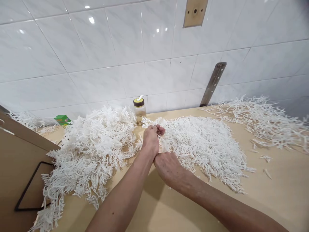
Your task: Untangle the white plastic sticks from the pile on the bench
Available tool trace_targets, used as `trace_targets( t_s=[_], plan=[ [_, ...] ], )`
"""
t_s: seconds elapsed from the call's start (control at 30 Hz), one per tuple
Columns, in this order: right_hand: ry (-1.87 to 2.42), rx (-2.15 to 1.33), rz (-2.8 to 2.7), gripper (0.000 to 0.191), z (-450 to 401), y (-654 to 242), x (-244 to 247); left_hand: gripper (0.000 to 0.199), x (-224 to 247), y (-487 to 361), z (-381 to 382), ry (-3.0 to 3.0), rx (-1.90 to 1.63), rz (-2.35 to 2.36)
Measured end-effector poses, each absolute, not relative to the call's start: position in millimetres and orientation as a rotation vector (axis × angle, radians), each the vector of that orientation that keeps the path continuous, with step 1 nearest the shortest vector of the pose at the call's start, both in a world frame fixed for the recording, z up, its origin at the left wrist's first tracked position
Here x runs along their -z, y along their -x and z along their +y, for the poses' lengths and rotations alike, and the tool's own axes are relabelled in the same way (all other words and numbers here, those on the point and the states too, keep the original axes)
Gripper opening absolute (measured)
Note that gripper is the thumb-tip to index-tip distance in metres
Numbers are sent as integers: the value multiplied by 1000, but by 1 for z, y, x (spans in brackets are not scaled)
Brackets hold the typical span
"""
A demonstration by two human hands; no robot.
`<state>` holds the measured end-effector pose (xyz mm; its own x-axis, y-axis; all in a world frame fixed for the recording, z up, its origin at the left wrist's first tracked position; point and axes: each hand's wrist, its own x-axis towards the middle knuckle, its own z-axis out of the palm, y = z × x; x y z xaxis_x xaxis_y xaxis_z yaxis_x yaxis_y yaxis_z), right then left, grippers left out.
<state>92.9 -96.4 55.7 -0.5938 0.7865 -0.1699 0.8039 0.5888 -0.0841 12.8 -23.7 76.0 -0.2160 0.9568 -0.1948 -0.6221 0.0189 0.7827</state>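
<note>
Near the middle of the table, my left hand [151, 139] is closed in a pinch, its fingers curled round a white branched plastic sprig [146, 121] whose feathery tip shows beyond the knuckles. Just below it my right hand [167, 166] is a fist against the left wrist; what its fingers hold, if anything, is hidden. A dense pile of white sprigs [202, 141] lies right beside both hands. To their left spreads a looser, taller heap of frilly white sprigs [96, 138], reaching down to the table's front left.
A clear jar [140, 112] with a dark and yellow lid stands at the back. More white strands [263, 122] lie at the right. A green box [62, 120], a cardboard box [24, 164] and a black wire frame [27, 187] are left. A metal bracket [212, 85] leans against the tiled wall.
</note>
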Motion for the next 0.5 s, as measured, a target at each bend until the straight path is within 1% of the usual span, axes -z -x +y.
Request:
trace_targets(
  t_s=[0.07,0.17,0.2,0.3,0.37,0.43,0.5],
  plan=[
    [-1335,198,2729,22,-101,-95,-59,19,-69,-15,-20,-461,-1587,832],
    [-1275,64,2809,35,-111,-99,-58,18,-51,-9,-15,-429,-1590,770],
    [-1245,18,2836,36,-116,-101,-56,18,-44,-6,-13,-403,-1616,771],
    [-1188,-118,2940,27,-131,-103,-44,16,-23,-1,-10,-360,-1621,767],
    [-1185,-163,2998,27,-138,-102,-38,16,-11,0,-9,-371,-1620,758],
    [-1127,-76,3011,25,-139,-101,-36,16,-5,1,-9,-401,-1616,735],
    [-1057,101,2986,17,-132,-101,-39,15,-3,3,-8,-417,-1609,712]
  ],
)
